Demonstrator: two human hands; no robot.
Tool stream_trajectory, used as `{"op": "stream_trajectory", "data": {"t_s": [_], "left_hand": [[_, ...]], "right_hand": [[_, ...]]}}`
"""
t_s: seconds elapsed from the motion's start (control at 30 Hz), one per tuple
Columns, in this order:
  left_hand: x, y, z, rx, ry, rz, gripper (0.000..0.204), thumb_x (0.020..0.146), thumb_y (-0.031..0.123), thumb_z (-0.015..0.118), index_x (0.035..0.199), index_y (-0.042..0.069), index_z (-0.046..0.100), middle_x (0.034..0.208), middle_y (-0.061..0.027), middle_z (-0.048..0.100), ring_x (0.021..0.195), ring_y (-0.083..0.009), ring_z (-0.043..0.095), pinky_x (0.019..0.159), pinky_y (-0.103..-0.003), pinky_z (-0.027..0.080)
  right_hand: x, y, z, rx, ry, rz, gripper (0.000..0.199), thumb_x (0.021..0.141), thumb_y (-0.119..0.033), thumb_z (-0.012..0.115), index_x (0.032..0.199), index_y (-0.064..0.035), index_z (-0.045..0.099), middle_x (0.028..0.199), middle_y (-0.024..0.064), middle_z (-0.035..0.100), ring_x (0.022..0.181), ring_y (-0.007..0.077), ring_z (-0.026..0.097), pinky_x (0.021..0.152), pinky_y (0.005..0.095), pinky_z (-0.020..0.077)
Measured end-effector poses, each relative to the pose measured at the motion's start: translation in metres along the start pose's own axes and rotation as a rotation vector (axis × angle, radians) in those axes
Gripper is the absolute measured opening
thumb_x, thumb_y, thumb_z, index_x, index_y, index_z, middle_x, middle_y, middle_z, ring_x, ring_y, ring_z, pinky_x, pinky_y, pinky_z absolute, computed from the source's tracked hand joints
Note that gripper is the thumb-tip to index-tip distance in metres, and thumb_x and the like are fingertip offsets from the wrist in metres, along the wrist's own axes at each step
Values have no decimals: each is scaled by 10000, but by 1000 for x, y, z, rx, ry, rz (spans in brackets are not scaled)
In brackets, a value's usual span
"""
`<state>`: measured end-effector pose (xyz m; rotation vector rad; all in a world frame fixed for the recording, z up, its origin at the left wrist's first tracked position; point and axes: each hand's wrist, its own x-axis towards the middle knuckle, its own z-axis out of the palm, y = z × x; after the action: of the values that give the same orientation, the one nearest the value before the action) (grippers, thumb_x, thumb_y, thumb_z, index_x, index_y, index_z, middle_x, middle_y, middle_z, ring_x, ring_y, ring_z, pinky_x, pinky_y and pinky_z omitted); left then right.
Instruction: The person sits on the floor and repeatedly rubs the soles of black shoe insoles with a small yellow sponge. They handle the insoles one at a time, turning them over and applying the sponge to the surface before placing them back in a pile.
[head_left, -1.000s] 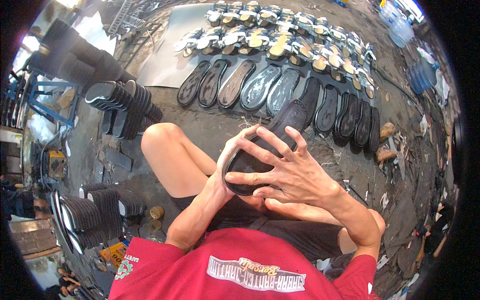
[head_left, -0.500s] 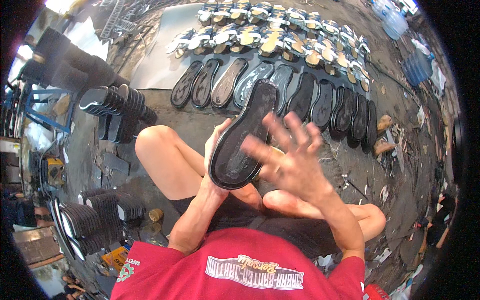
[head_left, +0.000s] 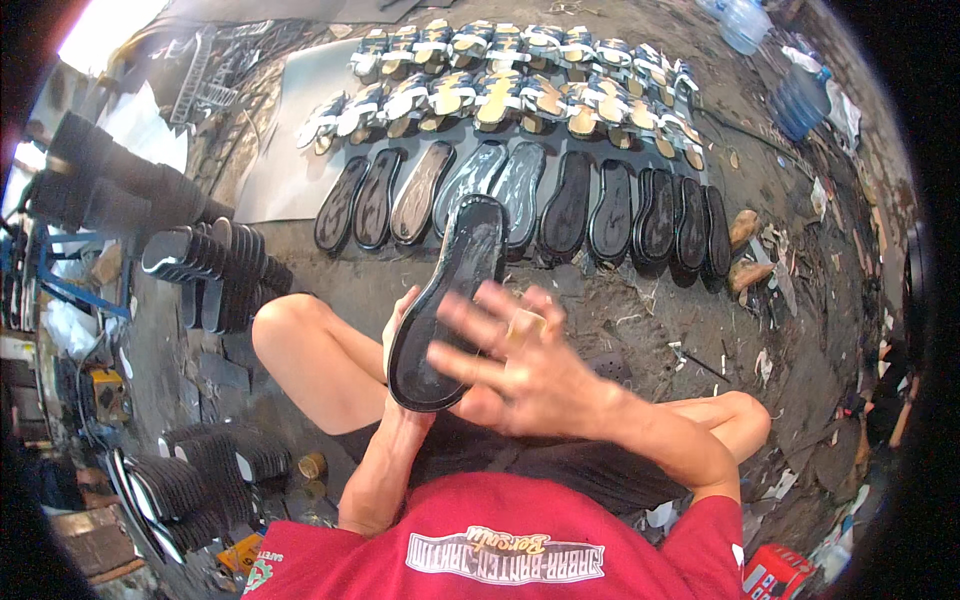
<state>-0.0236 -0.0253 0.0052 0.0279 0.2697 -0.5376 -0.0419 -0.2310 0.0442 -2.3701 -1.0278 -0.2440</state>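
My left hand (head_left: pixel 396 322) grips a black shoe sole (head_left: pixel 425 330) from its left side and underneath, heel end toward me, above my lap. My right hand (head_left: pixel 520 360), blurred, spreads its fingers over the sole; I cannot tell whether they touch. Beyond lie a row of soles (head_left: pixel 575 205), then strapped sandals (head_left: pixel 495 95); stacked soles (head_left: pixel 205 265) stand to my left.

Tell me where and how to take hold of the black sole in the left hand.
Probably best by the narrow far end of the black sole, coming from the far side and pinching its two side edges. That end sticks out free, while the left hand holds the wider part and the right hand partly covers its face.
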Motion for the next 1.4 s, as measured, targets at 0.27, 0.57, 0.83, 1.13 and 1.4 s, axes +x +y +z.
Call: {"op": "stream_trajectory", "data": {"t_s": [0.27, 0.57, 0.83, 1.13, 1.4], "left_hand": [[20, -6, 19, 5, -162, -32, 758, 1083, 589, 470, 1525, -27, 496, 1378, -306, 554, 1121, -387, 580, 1010, -489, 533], [59, -37, 19, 100, -167, -170, 809, 1067, 603, 476, 1534, -58, 466, 1402, -320, 575, 1086, -406, 609, 937, -511, 551], [105, -36, 72, 791, 70, 16, 674, 1078, 490, 471, 1421, -75, 604, 1263, -272, 738, 983, -386, 761, 907, -499, 625], [275, -50, -37, 519, 57, -278, 503, 1092, 334, 541, 1434, -27, 615, 1313, -215, 744, 1175, -351, 740, 1081, -526, 575], [419, -104, -111, 802, 51, -359, 396, 1166, 245, 402, 1437, 77, 637, 1363, -117, 733, 1225, -301, 712, 1132, -505, 540]], "right_hand": [[-35, 84, -39, 582, 535, 594, 584, 1178, -392, 411, 1637, -31, 413, 1701, 116, 413, 1549, 262, 417, 1301, 447, 260], [-115, 108, -16, 774, 485, 761, 785, 1135, -651, 239, 1735, -145, 206, 1615, 116, 553, 1538, 245, 433, 1251, 512, 213], [-150, 141, -55, 2001, 695, 167, 790, 1110, -680, 384, 1570, -46, 488, 1325, 233, 712, 1289, 324, 662, 1136, 488, 480], [-242, 162, -106, 1285, 1870, 940, 453, 1005, -474, 676, 1294, -134, 599, 1026, 61, 632, 874, 177, 576, 864, 356, 495], [-215, 152, -86, 1322, 1640, 912, 548, 1066, -459, 584, 1489, -111, 552, 1114, 94, 653, 858, 175, 626, 856, 331, 528]]}}
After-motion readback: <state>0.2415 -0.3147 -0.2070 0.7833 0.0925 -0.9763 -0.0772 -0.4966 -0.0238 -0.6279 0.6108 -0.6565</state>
